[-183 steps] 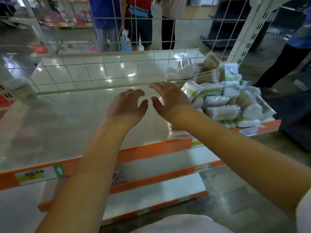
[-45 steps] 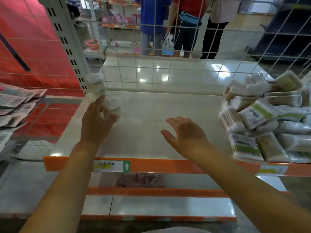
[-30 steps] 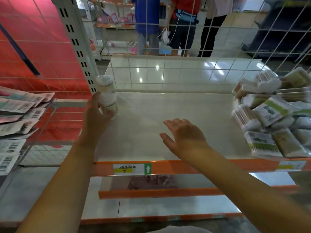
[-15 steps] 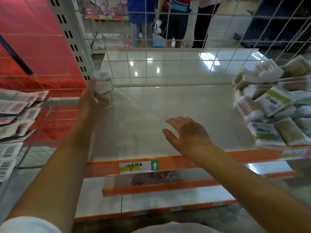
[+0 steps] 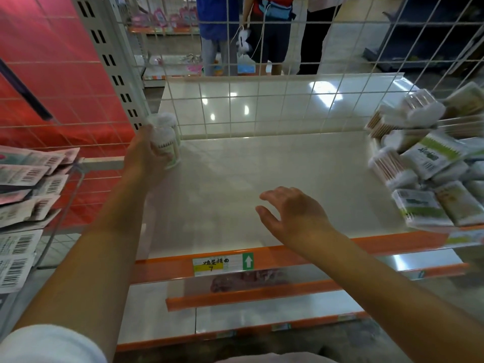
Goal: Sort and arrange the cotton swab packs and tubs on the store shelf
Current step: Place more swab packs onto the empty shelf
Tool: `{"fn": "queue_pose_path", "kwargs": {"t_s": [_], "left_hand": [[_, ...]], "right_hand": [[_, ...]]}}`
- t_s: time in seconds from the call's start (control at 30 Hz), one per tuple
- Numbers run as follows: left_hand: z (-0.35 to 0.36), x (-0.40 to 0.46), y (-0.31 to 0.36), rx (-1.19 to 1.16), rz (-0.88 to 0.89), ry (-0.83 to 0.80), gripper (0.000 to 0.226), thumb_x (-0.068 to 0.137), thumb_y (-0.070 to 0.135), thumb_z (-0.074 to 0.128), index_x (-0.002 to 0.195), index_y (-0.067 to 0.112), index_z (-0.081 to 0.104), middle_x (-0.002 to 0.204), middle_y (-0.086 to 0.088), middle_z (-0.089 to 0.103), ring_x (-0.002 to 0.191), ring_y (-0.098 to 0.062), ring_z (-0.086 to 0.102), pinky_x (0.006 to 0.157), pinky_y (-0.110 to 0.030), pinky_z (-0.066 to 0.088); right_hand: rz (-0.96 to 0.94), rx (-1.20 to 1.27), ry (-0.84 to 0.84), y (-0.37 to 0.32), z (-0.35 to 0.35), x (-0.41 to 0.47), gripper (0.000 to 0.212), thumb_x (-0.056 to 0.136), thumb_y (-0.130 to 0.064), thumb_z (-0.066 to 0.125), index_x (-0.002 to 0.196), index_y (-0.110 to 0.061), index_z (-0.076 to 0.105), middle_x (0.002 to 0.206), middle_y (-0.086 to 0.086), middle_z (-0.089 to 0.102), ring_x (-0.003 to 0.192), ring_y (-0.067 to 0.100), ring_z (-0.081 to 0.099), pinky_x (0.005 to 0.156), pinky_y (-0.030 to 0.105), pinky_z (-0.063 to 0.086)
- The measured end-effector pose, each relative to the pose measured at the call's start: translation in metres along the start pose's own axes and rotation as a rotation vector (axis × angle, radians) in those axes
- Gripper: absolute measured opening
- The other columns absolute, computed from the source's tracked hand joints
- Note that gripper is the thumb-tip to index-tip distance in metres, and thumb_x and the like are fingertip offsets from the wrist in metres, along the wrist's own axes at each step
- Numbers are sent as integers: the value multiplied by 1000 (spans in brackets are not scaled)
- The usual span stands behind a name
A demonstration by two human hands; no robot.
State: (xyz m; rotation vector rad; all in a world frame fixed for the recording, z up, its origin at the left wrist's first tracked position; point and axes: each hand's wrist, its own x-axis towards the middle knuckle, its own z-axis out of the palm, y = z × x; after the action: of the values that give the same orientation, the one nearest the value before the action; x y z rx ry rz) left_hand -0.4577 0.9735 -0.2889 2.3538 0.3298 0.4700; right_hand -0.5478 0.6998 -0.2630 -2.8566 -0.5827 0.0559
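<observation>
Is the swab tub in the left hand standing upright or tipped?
Roughly upright: the swab tub shows its cotton-filled top above, base near the shelf, held by the left hand.

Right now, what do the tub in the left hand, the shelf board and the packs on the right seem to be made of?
Tub: clear plastic, likely; white swab tips show through its wall.
Shelf board: looks like painted metal, pale and glossy, with a faint sheen.
Packs: thin, shiny plastic film, apparently; swab sticks show through the clear parts.

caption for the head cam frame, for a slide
Left hand grips a cotton swab tub at the shelf's back-left corner; right hand hovers open; packs piled right.
</observation>
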Motion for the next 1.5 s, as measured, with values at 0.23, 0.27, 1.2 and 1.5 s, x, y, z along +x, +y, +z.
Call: {"fn": "queue_pose_path", "kwargs": {"t_s": [0.23,0.27,1.2,1.5], "left_hand": [[-1,3,2,55,21,-1,58,77,3,70,126,7,39,126,-22,48,108,-38,51,81,-39,43],[-1,2,3,60,22,-4,57,77,2,70,126,7,40,126,-22,48,109,-38,51,81,-39,42],[8,-66,66,418,488,-10,42,89,18,58,126,0,50,128,-24,52,119,-40,48,99,-50,39],[79,-129,147,400,499,-304,51,96,32,44,142,16,32,144,-2,37,132,-19,32,106,-31,28]], "right_hand": [[0,10,-5,0,3,-2,42,97,-41,36,133,-21,46,129,-2,54,115,16,49,89,28,43],[-1,10,-7,0,3,-2,42,97,-41,35,133,-22,46,129,-2,53,115,16,49,89,27,42],[-17,2,8,7,1,4,41,98,-36,33,134,-18,42,130,2,51,117,22,46,91,33,43],[60,2,42,69,-17,-13,44,98,-38,33,140,-23,32,135,1,47,120,21,45,93,34,44]]}}
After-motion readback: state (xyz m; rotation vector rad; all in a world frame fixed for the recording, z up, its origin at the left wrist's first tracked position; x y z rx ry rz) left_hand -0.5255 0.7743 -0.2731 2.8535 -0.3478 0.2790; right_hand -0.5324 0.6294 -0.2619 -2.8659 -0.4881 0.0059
